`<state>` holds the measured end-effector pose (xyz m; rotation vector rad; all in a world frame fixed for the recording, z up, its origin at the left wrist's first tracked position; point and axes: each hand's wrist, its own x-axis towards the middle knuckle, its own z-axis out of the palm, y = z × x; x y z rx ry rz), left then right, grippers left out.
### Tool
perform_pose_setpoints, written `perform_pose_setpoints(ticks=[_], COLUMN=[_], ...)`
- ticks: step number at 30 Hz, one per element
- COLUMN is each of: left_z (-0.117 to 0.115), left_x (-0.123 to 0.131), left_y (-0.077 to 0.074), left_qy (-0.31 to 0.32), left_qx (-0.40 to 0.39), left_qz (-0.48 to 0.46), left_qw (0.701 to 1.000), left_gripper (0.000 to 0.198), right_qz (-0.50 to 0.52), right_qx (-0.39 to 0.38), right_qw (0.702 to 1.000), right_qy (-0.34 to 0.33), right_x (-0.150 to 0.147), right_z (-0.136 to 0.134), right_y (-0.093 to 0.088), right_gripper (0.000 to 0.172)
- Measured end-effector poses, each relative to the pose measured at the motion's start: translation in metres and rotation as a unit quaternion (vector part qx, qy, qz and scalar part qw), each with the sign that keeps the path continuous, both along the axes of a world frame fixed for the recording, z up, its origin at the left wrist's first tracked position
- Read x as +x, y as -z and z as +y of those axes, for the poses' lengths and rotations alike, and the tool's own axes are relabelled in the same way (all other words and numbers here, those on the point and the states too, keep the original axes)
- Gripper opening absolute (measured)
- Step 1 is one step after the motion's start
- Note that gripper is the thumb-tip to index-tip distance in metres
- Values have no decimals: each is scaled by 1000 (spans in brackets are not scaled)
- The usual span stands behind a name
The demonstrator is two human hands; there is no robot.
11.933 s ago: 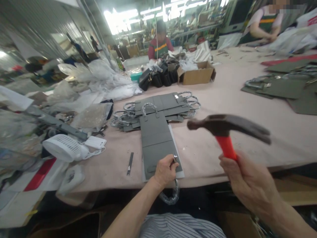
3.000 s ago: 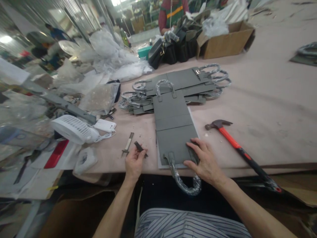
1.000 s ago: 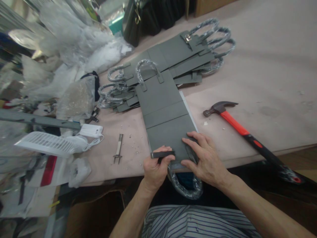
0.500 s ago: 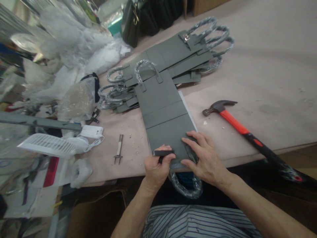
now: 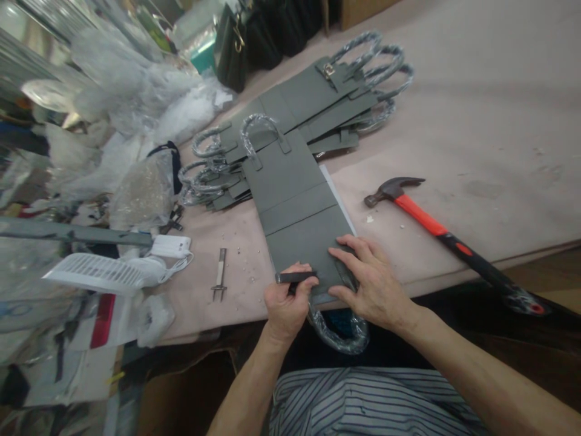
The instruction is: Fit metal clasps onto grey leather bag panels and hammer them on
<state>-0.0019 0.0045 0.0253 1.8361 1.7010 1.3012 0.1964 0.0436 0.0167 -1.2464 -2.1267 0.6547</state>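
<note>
My left hand (image 5: 290,306) is closed around a short dark bar-shaped tool (image 5: 290,277), whose kind I cannot make out. The tool is held just over the near end of a grey bag panel (image 5: 299,209). My right hand (image 5: 374,278) lies on the panel's near right corner, fingers spread and pressing it down. At each end the panel carries a plastic-wrapped handle; the near handle (image 5: 338,342) hangs over the table edge. A white sheet (image 5: 338,197) shows under the panel's right side.
A claw hammer (image 5: 422,215) with a red and black grip lies to the right. A two-pronged metal tool (image 5: 220,275) rests at left, beside a small white fan (image 5: 102,266). Behind is a stack of grey bag panels (image 5: 295,100), with clear plastic bags (image 5: 136,109) at the left.
The view has shifted slightly, so the table's contents appear a little further left. The dark tool in my left hand has turned slightly. My right hand stays on the panel.
</note>
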Motion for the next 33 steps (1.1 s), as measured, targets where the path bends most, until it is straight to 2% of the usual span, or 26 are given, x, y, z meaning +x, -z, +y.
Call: perform_pose_setpoints(ticks=[6, 11, 20, 28, 33], left_z=[0, 0, -1, 1, 0], left_x=[0, -3, -4, 2, 4], left_y=[2, 4, -4, 1, 3], left_qy=[25, 30, 47, 34, 18], left_qx=[19, -6, -32, 39, 56], left_qz=[48, 30, 27, 54, 81], left_qw=[998, 999, 998, 997, 995], left_gripper=[11, 14, 14, 10, 11], right_qz=[-9, -13, -17, -13, -6], right_qx=[8, 10, 7, 11, 13], right_qw=[1000, 1000, 1000, 1000, 1000], right_qy=[-5, -4, -3, -4, -4], right_x=[1, 1, 1, 2, 1], right_z=[-1, -1, -2, -2, -2], right_y=[2, 2, 1, 3, 3], right_gripper=[60, 61, 61, 61, 62])
